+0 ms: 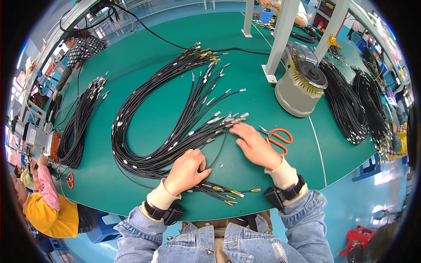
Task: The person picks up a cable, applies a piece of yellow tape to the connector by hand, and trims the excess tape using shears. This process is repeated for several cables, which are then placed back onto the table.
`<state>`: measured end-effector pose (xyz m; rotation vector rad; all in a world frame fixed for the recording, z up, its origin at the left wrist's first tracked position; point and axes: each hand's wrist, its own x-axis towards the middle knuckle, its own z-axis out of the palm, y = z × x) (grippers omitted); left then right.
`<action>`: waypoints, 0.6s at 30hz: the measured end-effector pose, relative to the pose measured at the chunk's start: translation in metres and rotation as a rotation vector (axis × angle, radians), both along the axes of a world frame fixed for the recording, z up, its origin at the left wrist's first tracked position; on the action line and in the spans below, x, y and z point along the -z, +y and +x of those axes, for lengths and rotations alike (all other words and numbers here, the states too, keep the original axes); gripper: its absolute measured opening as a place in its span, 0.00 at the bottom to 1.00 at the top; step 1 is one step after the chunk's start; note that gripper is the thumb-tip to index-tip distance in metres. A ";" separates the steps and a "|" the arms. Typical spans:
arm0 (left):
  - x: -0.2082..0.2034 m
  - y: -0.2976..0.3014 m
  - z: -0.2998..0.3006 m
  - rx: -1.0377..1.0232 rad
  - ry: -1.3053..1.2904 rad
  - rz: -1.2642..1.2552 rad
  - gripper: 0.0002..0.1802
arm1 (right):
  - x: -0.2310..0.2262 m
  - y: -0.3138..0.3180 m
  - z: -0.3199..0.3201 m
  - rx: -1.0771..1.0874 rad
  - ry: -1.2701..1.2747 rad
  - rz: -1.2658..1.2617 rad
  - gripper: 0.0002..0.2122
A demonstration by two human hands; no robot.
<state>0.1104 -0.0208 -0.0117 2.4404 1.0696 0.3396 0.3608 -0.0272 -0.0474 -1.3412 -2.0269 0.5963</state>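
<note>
A large bundle of black cables point(115, 131) lies curved in a U on the green table, with white tags along it and metal connectors at its ends. My left hand point(187, 172) is closed at the bundle's near side, its thumb and fingers pinching a thin black cable point(220, 151). Part of that grip is hidden under the fingers. My right hand point(255, 145) has its fingers stretched out at the silvery cable ends point(237, 118), thumb apart. Below my left hand, several cable ends with yellow connectors point(230, 191) point right.
Orange-handled cutters point(280, 136) lie beside my right hand. A grey round machine point(300, 83) stands by white posts point(280, 41). More cable bundles lie left point(76, 131) and right point(344, 105). Red-handled scissors point(70, 180) lie near the left edge. Other people work around the table.
</note>
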 end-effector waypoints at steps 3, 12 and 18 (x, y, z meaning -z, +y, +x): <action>0.002 -0.004 0.003 0.036 -0.060 -0.073 0.10 | 0.001 0.020 0.005 0.085 0.078 -0.010 0.17; -0.008 -0.016 0.052 -0.109 -0.466 -0.498 0.07 | -0.012 0.027 0.023 0.121 0.556 -0.271 0.16; -0.004 -0.011 0.051 -0.056 -0.478 0.195 0.07 | -0.046 0.003 0.039 -0.018 1.015 -0.503 0.14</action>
